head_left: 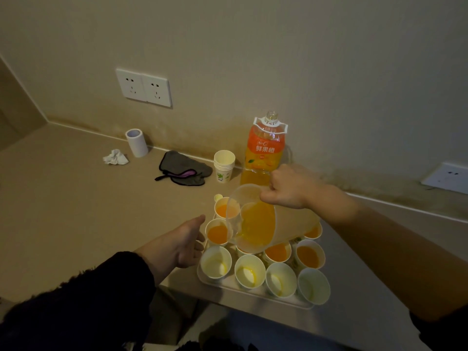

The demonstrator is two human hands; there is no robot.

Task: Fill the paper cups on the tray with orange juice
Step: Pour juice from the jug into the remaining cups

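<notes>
Translucent plastic, the jug (pixel 268 224) is tipped over the paper cups (pixel 249 272) on the tray (pixel 228 287) at the counter's near edge, evidently to pour; the right hand (pixel 286 188) clamps its fingers on the jug's upper side; the left hand (pixel 187 239), fingers loose and apart, waits beside the tray, probably to steady it; the jug hides the receiving cup and any stream; the front row looks unfilled.

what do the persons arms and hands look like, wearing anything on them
The left sleeve is dark, fuzzy-looking and long, ending at the wrist; the left hand is bare. The right sleeve is dark too, but shows only near the elbow, leaving the forearm bare. The right hand is bare as well. No gloves, rings or watch show.
</notes>
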